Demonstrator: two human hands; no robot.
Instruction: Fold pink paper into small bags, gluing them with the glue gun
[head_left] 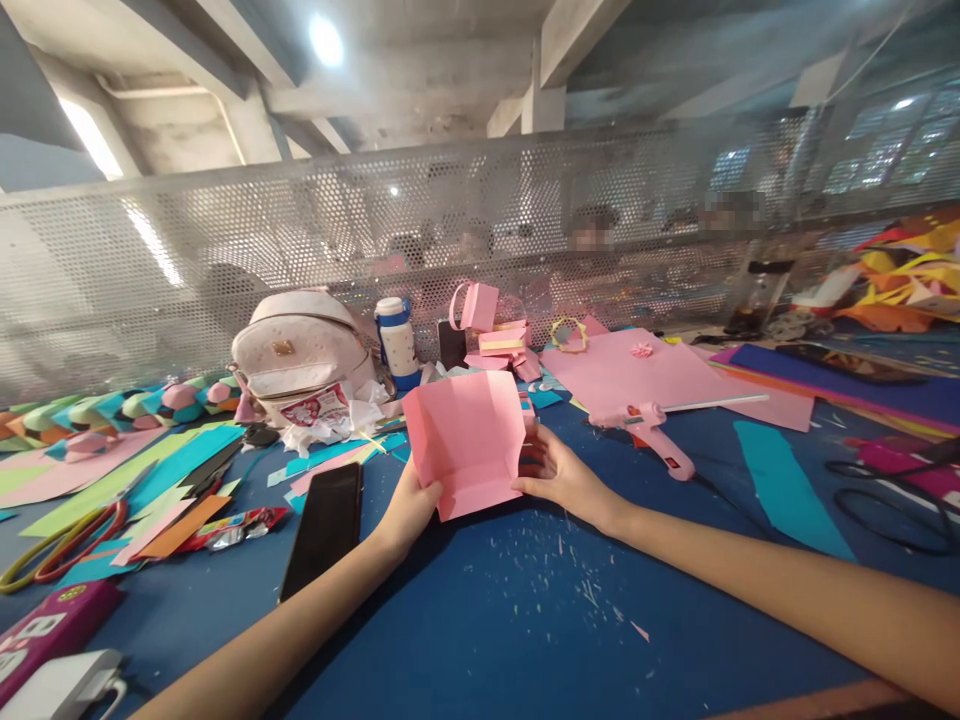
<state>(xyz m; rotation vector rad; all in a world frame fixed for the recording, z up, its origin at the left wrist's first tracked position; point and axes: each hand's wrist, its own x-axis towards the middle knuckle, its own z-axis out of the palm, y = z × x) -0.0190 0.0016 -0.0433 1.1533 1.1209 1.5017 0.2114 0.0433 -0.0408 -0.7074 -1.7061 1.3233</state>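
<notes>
Between my two hands I hold a folded pink paper box [472, 430] with its open side toward me, tilted above the blue table. My left hand [411, 508] grips its lower left edge, with the thumb inside. At the right edge my right hand [553, 468] pinches the paper between thumb and fingers. A pink hot glue gun [652, 432] lies to the right of my right hand, its glue stick pointing right. Left of the box, a black phone [322, 525] lies flat. Several small pink paper boxes [501, 340] are piled behind the held one.
Scissors [82, 535], paper strips and a snack wrapper [240, 528] lie at left. A white backpack [304, 350] and a bottle [397, 345] stand behind, before a perforated metal screen [330, 220]. Pink sheets [600, 372] and black cables [892, 505] lie at right. Paper scraps dot the blue table [480, 640].
</notes>
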